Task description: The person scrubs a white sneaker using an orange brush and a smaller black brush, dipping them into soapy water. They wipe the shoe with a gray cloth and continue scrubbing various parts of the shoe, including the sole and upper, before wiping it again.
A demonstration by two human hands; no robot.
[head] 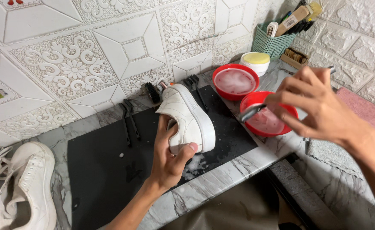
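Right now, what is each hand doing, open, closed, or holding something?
Left hand: closed on the white sneaker, holding it on the black mat.
Right hand: closed on a brush over the near red bowl.

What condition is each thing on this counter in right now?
Held shoe: on its side, gripped by left hand.
Brush: in right hand, over near bowl.
Near bowl: holds foamy liquid.
Far bowl: holds foamy liquid.
Other shoe: unlaced, lying aside.
Mat: wet, suds-spattered.
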